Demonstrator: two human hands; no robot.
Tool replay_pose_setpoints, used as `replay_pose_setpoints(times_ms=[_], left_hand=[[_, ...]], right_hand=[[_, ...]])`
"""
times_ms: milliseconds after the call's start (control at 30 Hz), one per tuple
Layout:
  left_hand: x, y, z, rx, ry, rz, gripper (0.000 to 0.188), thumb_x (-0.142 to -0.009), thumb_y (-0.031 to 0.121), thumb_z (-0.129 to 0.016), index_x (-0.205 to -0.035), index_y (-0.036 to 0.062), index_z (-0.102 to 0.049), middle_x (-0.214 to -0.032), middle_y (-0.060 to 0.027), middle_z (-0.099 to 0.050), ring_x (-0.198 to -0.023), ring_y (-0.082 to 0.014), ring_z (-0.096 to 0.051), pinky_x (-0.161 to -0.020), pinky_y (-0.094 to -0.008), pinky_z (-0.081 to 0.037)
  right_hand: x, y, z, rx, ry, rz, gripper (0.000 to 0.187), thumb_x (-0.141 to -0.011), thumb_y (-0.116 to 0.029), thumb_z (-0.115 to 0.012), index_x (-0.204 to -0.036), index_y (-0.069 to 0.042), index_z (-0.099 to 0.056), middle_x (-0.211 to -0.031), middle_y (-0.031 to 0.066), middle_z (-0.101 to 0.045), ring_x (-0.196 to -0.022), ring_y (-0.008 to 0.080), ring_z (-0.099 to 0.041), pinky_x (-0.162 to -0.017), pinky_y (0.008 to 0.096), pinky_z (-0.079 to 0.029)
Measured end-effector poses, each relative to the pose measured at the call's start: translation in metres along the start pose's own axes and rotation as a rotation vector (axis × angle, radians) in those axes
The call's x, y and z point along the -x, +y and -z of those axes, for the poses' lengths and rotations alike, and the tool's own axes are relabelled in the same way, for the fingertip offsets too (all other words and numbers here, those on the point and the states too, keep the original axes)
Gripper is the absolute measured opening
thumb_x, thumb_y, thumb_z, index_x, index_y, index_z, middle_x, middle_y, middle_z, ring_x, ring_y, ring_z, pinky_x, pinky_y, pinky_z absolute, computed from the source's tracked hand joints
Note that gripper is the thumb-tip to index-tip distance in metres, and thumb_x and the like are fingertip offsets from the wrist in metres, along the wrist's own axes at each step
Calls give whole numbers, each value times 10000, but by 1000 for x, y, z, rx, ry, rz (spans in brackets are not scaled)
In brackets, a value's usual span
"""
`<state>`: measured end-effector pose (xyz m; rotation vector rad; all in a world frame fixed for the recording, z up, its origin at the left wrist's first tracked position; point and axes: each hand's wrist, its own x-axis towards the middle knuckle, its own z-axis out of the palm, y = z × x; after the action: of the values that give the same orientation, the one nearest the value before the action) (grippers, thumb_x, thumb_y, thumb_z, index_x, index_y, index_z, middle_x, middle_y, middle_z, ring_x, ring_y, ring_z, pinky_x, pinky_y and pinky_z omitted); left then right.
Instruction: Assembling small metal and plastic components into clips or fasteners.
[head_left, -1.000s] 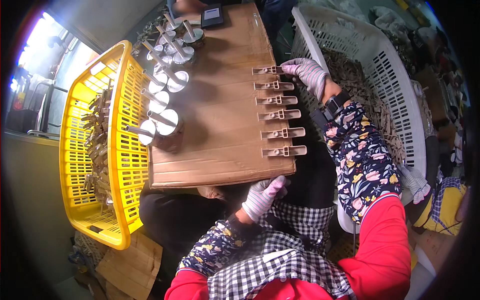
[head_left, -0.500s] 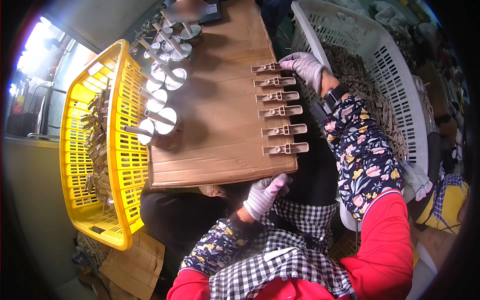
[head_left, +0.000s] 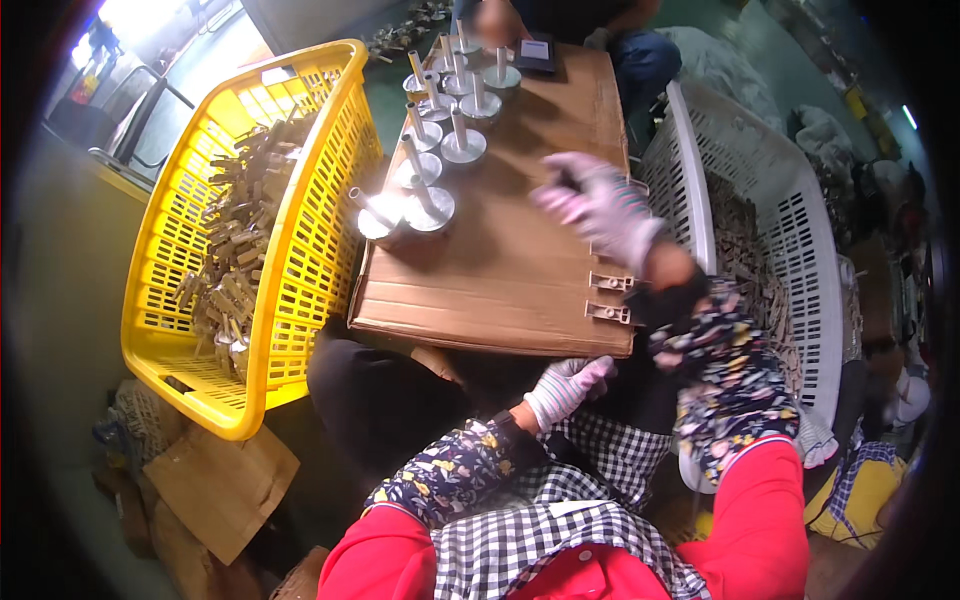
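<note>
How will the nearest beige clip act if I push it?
The clip would probably slide rather than roll, since it lies flat on the cardboard. It's slim, so likely light. Lying near the right edge, it could drop off.

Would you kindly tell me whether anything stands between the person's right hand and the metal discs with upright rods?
Nothing visible does: between the right hand and the nearest metal discs lies only brown cardboard. The beige plastic clips sit along its right edge, outside that path.
</note>
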<state>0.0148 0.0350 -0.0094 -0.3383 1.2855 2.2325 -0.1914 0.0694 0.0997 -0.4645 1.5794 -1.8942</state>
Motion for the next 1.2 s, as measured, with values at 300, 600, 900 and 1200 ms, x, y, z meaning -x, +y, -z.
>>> replay_pose_setpoints(times_ms=[300,600,900,1200], left_hand=[[-40,-49,23,-399,-88,-580,272,-914,153,-401,-1134,95,-551,-1123,-56,-567,-1004,-196,-510,-883,-330,-401],[-24,-20,16,-130,-110,-215,170,-855,172,-519,-978,65,-570,-960,-39,-598,-773,-109,-559,-636,-238,-457],[-40,-14,2,930,-103,-208,233,-903,184,-480,-1111,82,-457,-1006,-46,-507,-941,-103,-480,-812,-226,-405],[-49,-41,12,461,-70,-307,253,-903,211,-499,-1111,70,-479,-1046,-62,-513,-921,-113,-505,-763,-249,-439]], right_hand=[[-50,44,-115,1023,190,134,369,-805,-254,-591,-1098,-33,-549,-1192,191,-491,-1013,351,-531,-872,383,-422],[54,44,-131,1948,-100,428,194,-700,-297,-636,-772,-124,-584,-897,80,-539,-858,274,-556,-744,385,-394],[94,44,-100,1698,-120,156,696,-694,-76,-630,-1332,-156,-363,-1334,221,-327,-1246,356,-335,-1018,448,-297],[97,56,-97,1657,150,343,596,-641,-121,-642,-1191,-87,-412,-1198,162,-444,-1069,329,-475,-914,410,-381]])
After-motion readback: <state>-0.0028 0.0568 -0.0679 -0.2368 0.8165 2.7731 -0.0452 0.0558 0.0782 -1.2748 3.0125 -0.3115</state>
